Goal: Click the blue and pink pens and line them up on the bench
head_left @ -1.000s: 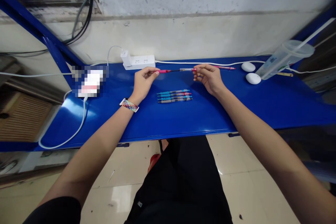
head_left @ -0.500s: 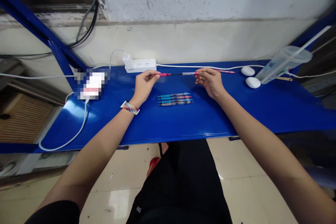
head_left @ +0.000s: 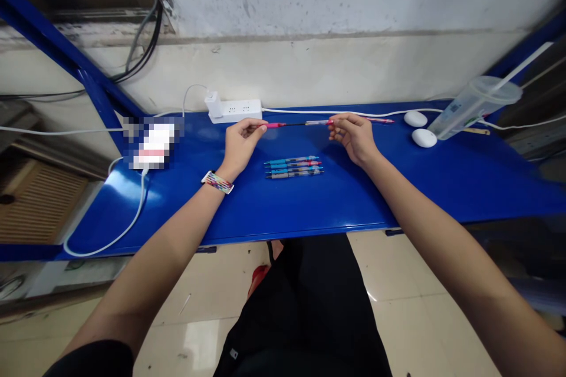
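Above the blue tabletop, a pen is drawn apart between my hands. My left hand pinches its pink grip section, from which a dark refill sticks out to the right. My right hand has its fingers closed on the clear barrel, which ends in pink at my fingertips. The refill's right end meets the barrel's open end; how far it goes in I cannot tell. Several pens, blue and grey, lie side by side just below. Behind my right hand lies another pink-red pen.
A white power strip stands against the wall. On the right are two white rounded objects and a tilted clear cup. A blurred phone with its white cable is at left. The blue table's front edge runs before me.
The pink grip section has shifted slightly left from the clear barrel, so a little more dark refill shows between them. Both hands keep their hold, and the pens on the table stay put.
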